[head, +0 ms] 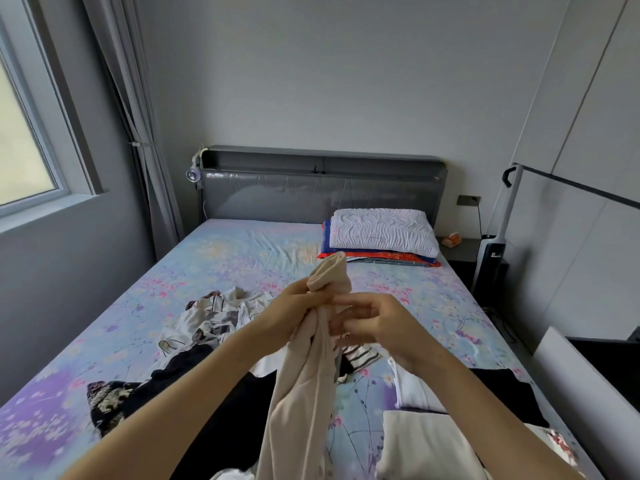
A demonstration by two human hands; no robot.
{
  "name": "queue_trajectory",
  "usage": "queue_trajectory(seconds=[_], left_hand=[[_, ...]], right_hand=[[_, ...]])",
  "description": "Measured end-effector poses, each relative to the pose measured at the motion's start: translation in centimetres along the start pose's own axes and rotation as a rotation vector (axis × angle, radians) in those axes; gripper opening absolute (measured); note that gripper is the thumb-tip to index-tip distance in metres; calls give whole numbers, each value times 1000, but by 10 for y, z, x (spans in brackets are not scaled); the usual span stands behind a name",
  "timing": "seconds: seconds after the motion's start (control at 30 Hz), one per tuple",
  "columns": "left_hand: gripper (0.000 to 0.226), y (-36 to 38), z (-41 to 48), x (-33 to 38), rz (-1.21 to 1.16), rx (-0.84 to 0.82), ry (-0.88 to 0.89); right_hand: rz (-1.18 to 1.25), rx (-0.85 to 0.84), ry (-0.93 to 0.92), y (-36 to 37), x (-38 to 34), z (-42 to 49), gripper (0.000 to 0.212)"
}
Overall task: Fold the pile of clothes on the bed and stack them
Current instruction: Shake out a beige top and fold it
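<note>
A beige garment (pixel 304 393) hangs bunched in the air over the bed, its top end sticking up above my fingers. My left hand (pixel 294 313) grips it near the top. My right hand (pixel 370 323) pinches the same garment from the right side, fingers curled at its edge. Below lies the loose pile: a white patterned piece (pixel 214 317), black clothes (pixel 214 403), a striped item (pixel 360 353). Folded white and black clothes (pixel 422 441) are stacked at the near right of the bed.
The floral sheet of the bed (pixel 249 258) stretches to a grey headboard (pixel 322 192). A white pillow (pixel 384 232) lies on folded bright bedding at the far right. A stick vacuum (pixel 491 251) stands by the nightstand. A window and curtain are at the left.
</note>
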State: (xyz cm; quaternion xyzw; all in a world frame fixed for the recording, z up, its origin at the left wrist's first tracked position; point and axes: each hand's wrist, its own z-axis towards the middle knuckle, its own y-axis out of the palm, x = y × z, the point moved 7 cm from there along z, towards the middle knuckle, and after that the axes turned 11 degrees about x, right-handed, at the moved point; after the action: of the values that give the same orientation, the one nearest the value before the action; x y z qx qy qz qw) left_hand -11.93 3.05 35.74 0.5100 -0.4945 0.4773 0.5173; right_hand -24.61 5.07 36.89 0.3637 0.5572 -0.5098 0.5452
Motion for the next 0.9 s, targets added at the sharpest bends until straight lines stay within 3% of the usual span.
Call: queue_trajectory(seconds=[0.03, 0.1, 0.17, 0.27, 0.47, 0.67, 0.83, 0.9], left_hand=[[24, -2, 0, 1, 2, -21, -1], [26, 0, -3, 8, 30, -93, 6], [25, 8, -10, 19, 70, -204, 28], [23, 19, -16, 39, 127, -262, 103], [36, -1, -8, 42, 117, -94, 195], [8, 5, -12, 25, 52, -90, 292], [23, 7, -10, 36, 257, 299, 714], [26, 17, -13, 43, 286, 311, 788]], right_hand=[[-99, 166, -81, -16, -1, 5, 31], [-316, 329, -202, -34, -11, 9, 55], [-316, 149, -202, -27, -24, 11, 78], [-159, -116, -142, -9, -37, 12, 52], [-57, 110, -218, -21, -60, 24, 18], [-30, 233, -177, -43, -76, 31, 10], [-273, 373, -263, -63, -95, 24, 12], [-412, 419, -335, -67, -103, 18, 19]])
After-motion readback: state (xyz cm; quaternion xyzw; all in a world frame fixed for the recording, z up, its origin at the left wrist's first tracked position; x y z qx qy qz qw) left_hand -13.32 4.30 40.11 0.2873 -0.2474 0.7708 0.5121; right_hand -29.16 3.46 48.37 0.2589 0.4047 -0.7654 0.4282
